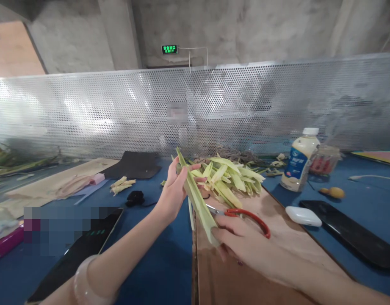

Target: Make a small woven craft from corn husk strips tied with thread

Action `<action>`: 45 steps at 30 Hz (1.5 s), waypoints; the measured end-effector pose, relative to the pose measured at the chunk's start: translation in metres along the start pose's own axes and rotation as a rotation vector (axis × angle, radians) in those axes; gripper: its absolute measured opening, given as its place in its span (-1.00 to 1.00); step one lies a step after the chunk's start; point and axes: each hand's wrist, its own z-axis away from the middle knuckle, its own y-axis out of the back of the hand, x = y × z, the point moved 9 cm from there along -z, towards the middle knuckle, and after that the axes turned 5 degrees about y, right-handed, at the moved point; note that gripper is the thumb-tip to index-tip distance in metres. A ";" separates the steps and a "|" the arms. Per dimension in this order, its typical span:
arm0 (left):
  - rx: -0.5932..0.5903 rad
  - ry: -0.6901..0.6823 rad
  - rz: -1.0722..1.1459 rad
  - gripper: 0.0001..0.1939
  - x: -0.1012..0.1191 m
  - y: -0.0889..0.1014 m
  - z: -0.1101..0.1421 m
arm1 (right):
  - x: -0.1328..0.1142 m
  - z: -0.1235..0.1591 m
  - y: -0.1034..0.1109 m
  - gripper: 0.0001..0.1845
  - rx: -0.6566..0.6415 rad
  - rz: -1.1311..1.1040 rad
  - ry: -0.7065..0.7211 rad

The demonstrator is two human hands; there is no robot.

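A long pale-green corn husk strip [198, 204] slants across the middle of the view, held up over the edge of a brown board [236, 279]. My left hand [175, 190] grips its upper part, thumb on the near side and fingertips showing behind. At the lower end, my right hand [245, 241] has its fingers closed on the husk. Red-handled scissors [260, 221] lie on the board just beyond my right hand, their blades partly hidden behind the husk. A heap of green and yellowish husks [234, 173] rests on the far part of the board.
A milky drink bottle [299, 161], a white earphone case [303, 216] and a black phone [353, 235] stand or lie to the right. Leftward are a dark tablet-like device [83, 254], a black clump [135, 198] and a black sheet [133, 165]. A perforated metal screen [118, 106] closes off the back.
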 end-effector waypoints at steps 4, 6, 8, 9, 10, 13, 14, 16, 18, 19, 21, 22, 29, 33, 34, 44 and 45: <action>0.000 -0.007 -0.013 -0.70 -0.002 0.000 0.000 | -0.014 0.004 0.002 -0.70 -0.010 0.094 0.033; 0.010 -0.007 -0.010 -0.79 -0.003 0.001 -0.001 | -0.020 0.006 0.003 -0.72 -0.002 0.122 0.061; 0.027 0.001 0.002 -0.86 -0.004 0.002 -0.002 | -0.024 0.006 0.004 -0.73 0.008 0.128 0.079; 0.037 0.003 0.011 -0.89 -0.004 0.003 -0.002 | -0.024 0.006 0.003 -0.72 0.013 0.120 0.081; 0.045 0.007 0.020 -0.91 -0.004 0.003 -0.001 | -0.023 0.005 0.002 -0.72 0.014 0.099 0.075; 0.068 0.003 0.043 -0.93 -0.003 0.004 0.000 | -0.012 0.002 -0.007 -0.75 -0.009 -0.067 0.037; 0.074 0.002 0.052 -0.93 -0.002 0.004 0.000 | -0.008 0.000 -0.011 -0.76 -0.018 -0.140 0.024; 0.083 0.002 0.075 -0.94 -0.002 0.005 0.000 | 0.002 -0.003 -0.015 -0.78 -0.011 -0.252 0.007; 0.094 0.010 0.088 -0.94 -0.003 0.006 0.000 | 0.010 -0.005 -0.016 -0.77 0.005 -0.288 -0.014; 0.100 0.014 0.092 -0.94 -0.004 0.007 -0.001 | 0.011 -0.006 -0.017 -0.77 0.004 -0.297 -0.014; 0.105 0.019 0.098 -0.93 -0.004 0.008 -0.002 | 0.010 -0.007 -0.017 -0.78 -0.005 -0.309 -0.004; 0.104 0.019 0.103 -0.92 -0.005 0.008 -0.002 | 0.008 -0.007 -0.017 -0.79 -0.009 -0.310 0.002; 0.087 0.008 0.096 -0.87 -0.004 0.006 0.000 | 0.005 -0.006 -0.019 -0.80 -0.025 -0.316 -0.044; 0.049 0.003 0.053 -0.73 -0.006 0.006 -0.003 | 0.008 -0.006 -0.020 -0.80 -0.018 -0.331 -0.052; 0.038 -0.004 0.041 -0.67 -0.007 0.006 -0.004 | 0.008 -0.006 -0.020 -0.80 -0.016 -0.328 -0.050; -0.046 0.007 -0.006 -0.18 -0.014 0.008 -0.011 | 0.009 -0.007 -0.019 -0.84 0.009 -0.311 -0.094; -0.062 0.018 -0.006 -0.16 -0.015 0.007 -0.010 | 0.010 -0.007 -0.018 -0.84 0.016 -0.310 -0.095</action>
